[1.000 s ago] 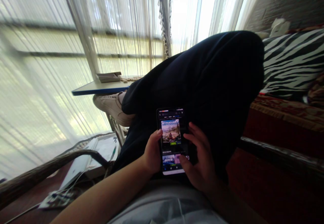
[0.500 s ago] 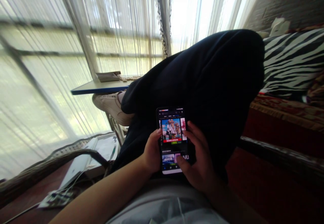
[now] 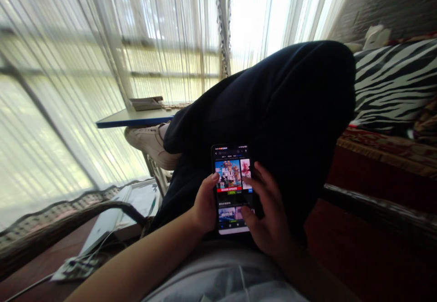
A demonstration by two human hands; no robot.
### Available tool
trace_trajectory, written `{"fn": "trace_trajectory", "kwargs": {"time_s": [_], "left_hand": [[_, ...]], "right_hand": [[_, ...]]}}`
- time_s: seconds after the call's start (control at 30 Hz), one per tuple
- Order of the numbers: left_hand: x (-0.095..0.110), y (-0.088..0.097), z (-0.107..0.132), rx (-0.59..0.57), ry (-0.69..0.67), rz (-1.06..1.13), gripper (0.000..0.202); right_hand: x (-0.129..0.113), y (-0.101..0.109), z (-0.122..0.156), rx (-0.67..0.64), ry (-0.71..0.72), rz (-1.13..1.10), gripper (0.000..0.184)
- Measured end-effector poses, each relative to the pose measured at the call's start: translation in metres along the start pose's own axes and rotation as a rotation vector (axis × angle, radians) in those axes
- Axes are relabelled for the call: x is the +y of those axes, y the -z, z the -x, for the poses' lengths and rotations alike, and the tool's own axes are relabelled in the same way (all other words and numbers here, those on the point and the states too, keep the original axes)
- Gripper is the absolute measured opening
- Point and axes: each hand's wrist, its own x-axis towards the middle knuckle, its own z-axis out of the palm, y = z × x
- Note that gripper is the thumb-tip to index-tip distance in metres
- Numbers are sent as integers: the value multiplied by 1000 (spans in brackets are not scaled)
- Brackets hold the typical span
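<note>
A black smartphone [image 3: 232, 179] with a lit screen of colourful game pictures rests upright on my lap, against my raised dark-trousered leg [image 3: 273, 106]. My left hand [image 3: 204, 202] wraps its left edge, thumb on the side of the screen. My right hand [image 3: 268, 215] grips its right edge, fingers curled behind and thumb lying on the lower part of the screen. My white shoe [image 3: 150, 143] sticks out to the left of the knee.
A small blue-edged table [image 3: 133, 120] with a flat box stands by the sheer curtains [image 3: 102, 65]. A curved wicker armrest [image 3: 68, 222] crosses lower left, with papers and cables below it. A zebra-striped cushion [image 3: 392, 83] lies on the bed at right.
The pictures on the phone screen have scrolled to other content. My right thumb has shifted slightly on the lower screen. Both hands keep their hold.
</note>
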Motion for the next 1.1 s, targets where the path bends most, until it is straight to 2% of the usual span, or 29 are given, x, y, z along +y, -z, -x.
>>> {"fn": "trace_trajectory", "kwargs": {"time_s": [0.1, 0.2, 0.4, 0.53, 0.67, 0.83, 0.97, 1.1], "left_hand": [[0, -2, 0, 22, -11, 2, 42], [1, -4, 2, 45, 8, 9, 43], [-1, 1, 3, 52, 27, 34, 41], [-1, 2, 3, 34, 41, 33, 48], [-1, 0, 4, 23, 55, 36, 56], [-1, 1, 4, 35, 37, 38, 52], [-2, 3, 4, 87, 13, 27, 43], [-1, -1, 3, 59, 19, 38, 42]], "right_hand": [[-3, 5, -2, -123, 110, 144, 52], [-3, 6, -1, -74, 91, 104, 58], [-1, 2, 2, -3, 41, 46, 57], [3, -3, 3, 92, -41, -143, 63], [6, -5, 4, 105, -77, -257, 62], [2, 1, 2, 79, -60, -140, 55], [-3, 6, 0, -4, -18, -6, 48], [-5, 6, 0, -44, 26, 71, 45]]}}
